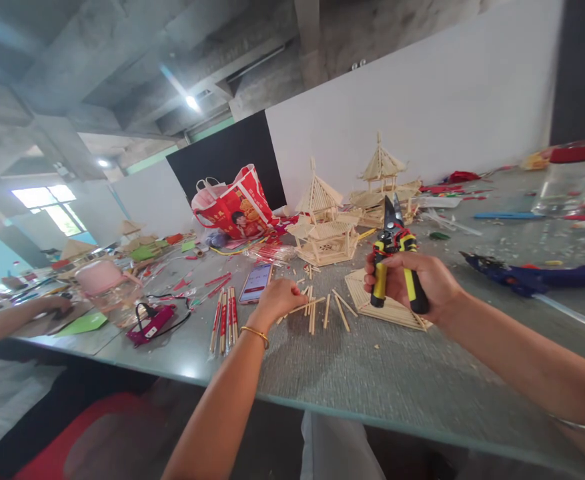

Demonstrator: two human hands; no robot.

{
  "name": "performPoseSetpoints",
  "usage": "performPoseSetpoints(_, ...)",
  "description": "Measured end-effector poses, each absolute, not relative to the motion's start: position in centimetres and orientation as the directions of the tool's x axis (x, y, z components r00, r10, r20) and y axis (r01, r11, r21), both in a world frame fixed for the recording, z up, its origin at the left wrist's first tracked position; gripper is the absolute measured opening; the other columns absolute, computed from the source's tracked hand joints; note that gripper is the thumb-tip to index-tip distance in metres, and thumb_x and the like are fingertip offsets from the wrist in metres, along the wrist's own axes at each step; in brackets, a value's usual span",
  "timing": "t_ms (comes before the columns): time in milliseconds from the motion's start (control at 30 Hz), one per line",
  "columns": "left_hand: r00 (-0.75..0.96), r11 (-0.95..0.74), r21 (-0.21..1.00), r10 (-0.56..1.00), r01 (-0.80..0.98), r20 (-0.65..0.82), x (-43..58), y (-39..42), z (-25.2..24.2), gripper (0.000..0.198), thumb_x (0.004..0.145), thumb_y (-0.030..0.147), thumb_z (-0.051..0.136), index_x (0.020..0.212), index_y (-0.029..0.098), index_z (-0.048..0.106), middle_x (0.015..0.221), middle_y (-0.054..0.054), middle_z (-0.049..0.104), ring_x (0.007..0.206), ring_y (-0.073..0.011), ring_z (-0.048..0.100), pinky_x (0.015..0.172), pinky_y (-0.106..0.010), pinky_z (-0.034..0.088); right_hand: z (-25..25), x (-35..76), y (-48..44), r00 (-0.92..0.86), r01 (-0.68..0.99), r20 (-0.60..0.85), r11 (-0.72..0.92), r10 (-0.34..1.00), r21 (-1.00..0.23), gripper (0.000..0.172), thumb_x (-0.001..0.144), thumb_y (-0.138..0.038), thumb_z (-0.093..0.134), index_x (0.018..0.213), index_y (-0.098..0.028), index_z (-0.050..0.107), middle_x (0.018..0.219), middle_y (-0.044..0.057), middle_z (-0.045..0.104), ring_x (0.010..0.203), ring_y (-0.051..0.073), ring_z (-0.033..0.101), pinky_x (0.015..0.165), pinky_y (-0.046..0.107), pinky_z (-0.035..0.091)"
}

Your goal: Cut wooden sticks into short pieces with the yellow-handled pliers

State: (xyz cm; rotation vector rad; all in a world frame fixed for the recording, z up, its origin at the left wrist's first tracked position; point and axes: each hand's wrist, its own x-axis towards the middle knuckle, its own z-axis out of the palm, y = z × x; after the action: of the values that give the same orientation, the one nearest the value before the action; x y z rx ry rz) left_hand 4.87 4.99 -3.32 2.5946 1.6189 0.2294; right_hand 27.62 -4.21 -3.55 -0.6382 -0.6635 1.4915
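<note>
My right hand (417, 277) grips a pair of pruning shears (393, 233) with black and yellow handles, raised above the table with the blades pointing up and parted. My left hand (279, 299) is low over the table, fingers pinched together at a thin wooden stick (312, 304) that lies across several others; the fingertips are partly hidden. More short loose sticks (341, 310) lie just right of it. Below the shears, a flat hexagonal stick panel (397, 315) rests on the table. Behind stands a small pavilion model (325, 237) built of sticks.
A second pavilion model (383, 170) stands farther back. Left are wrapped stick bundles (226, 319), a phone (256, 283), a purple power strip (151, 325) and a red bag (242, 208). A blue glue gun (537, 277) lies right. Another person's arm (15, 320) is at far left.
</note>
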Motion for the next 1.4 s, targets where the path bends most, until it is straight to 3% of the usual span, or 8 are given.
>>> performPoseSetpoints(333,0.514,-0.51,0.124,0.857,0.851,-0.005,4.6,4.6,-2.9,0.015,0.065,0.021,0.053,0.065,0.016,0.068,0.061,-0.002,0.064,0.062,-0.0131,0.055,0.059,-0.023,0.036,-3.9,28.1,-3.8,-0.058,-0.663,0.051,0.0,0.997,-0.749,0.014,0.063,-0.014,0.052,0.074,-0.018,0.06,0.066,0.004,0.06,0.058,0.017,0.058,0.062,0.036,0.05)
performPoseSetpoints(533,0.442,-0.45,0.114,0.892,0.885,0.094,5.0,4.9,-3.4,0.019,0.068,0.022,0.049,0.061,0.015,0.065,0.056,-0.003,0.06,0.059,-0.0129,0.055,0.055,-0.022,0.034,-3.6,27.8,-4.1,-0.031,-0.673,0.031,0.002,0.999,-0.739,0.015,0.063,-0.012,0.05,0.075,-0.016,0.06,0.067,0.005,0.06,0.058,0.017,0.058,0.057,0.033,0.05)
performPoseSetpoints(767,0.439,-0.441,0.176,0.897,0.88,0.053,5.4,5.1,-4.4,0.022,0.07,0.036,0.055,0.064,0.016,0.064,0.052,-0.002,0.058,0.06,-0.0148,0.056,0.059,-0.023,0.039,-3.3,27.6,-4.4,-0.022,-0.691,0.026,0.003,0.999,-0.723,0.016,0.065,-0.012,0.049,0.076,-0.015,0.06,0.065,0.005,0.059,0.057,0.017,0.056,0.057,0.032,0.048)
performPoseSetpoints(1133,0.383,-0.375,0.217,0.924,0.901,0.007,5.5,5.3,-4.4,0.011,0.066,0.02,0.052,0.071,0.015,0.061,0.054,0.0,0.059,0.043,-0.0099,0.051,0.05,-0.021,0.038,-3.5,27.6,-4.3,-0.018,-0.666,0.022,0.005,1.0,-0.746,0.017,0.061,-0.012,0.051,0.076,-0.013,0.059,0.066,0.006,0.059,0.058,0.019,0.057,0.057,0.033,0.049)
performPoseSetpoints(1400,0.396,-0.389,0.192,0.918,0.901,0.002,5.3,5.3,-4.0,0.014,0.064,0.019,0.053,0.075,0.015,0.061,0.058,0.0,0.061,0.043,-0.009,0.051,0.047,-0.02,0.037,-3.3,27.5,-4.2,-0.031,-0.665,-0.001,-0.021,1.0,-0.746,0.018,0.062,-0.01,0.048,0.077,-0.014,0.057,0.065,0.006,0.061,0.056,0.018,0.058,0.058,0.033,0.05)
